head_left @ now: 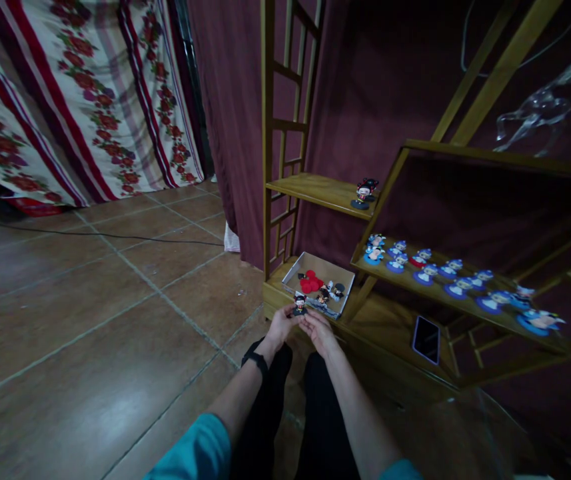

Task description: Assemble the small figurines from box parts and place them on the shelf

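Note:
Between my two hands I hold a small black-haired figurine [300, 305] upright on its dark round base. My left hand [281, 325] grips it from the left, a black band on that wrist. Fingers of my right hand [318, 329] close on the base from the right. Just beyond them, a shallow cardboard box [346, 303] sits on the bottom board of the wooden shelf, holding red pieces [310, 282] and several small dark figurines [332, 291]. A similar black-haired figurine [364, 193] stands on the shelf board above.
Several blue-based figurines [426, 273] line the middle board [495, 277] at right. A phone [426, 340] lies on the lower board. A clear deer-like ornament [535, 117] stands at upper right. Dark cable [155, 238] crosses the tiled floor; a floral cloth [90, 100] hangs at left.

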The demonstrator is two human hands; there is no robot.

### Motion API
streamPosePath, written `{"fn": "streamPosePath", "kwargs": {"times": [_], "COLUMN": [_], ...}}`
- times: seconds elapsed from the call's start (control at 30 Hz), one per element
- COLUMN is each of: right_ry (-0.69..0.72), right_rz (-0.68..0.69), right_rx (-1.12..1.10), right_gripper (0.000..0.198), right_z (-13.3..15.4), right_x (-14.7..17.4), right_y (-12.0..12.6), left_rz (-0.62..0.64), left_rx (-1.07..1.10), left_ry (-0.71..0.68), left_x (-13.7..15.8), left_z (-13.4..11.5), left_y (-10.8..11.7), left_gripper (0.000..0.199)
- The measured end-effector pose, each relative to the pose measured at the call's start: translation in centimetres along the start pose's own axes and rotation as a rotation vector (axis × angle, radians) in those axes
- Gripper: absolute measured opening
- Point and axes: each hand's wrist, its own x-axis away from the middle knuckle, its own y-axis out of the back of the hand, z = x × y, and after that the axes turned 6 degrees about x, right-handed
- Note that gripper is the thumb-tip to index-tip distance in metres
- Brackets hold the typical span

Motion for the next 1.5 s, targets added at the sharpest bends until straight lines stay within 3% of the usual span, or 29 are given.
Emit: {"fn": "streamPosePath", "kwargs": {"times": [0.33,0.93,1.5], "right_ry": [0.029,0.020,0.051], "right_rz": [-0.146,-0.067,-0.051], "right_rx": [0.112,0.161,-0.023], "right_gripper": [0.027,0.027,0.027], "right_z": [0.34,0.26,0.31], "right_x": [0.01,-0.08,0.23], "right_y": [-0.34,-0.48,-0.30], "left_rz": [0.112,0.128,0.109], "left_rx": [0.053,-0.093,0.055], "left_ry": [0.121,0.104,0.114], "left_x": [0.36,-0.01,0.45], "left_z": [-1.03,-0.07,-1.00], "left_y": [0.23,0.30,0.76], "left_gripper": [0.041,0.042,0.044]}}
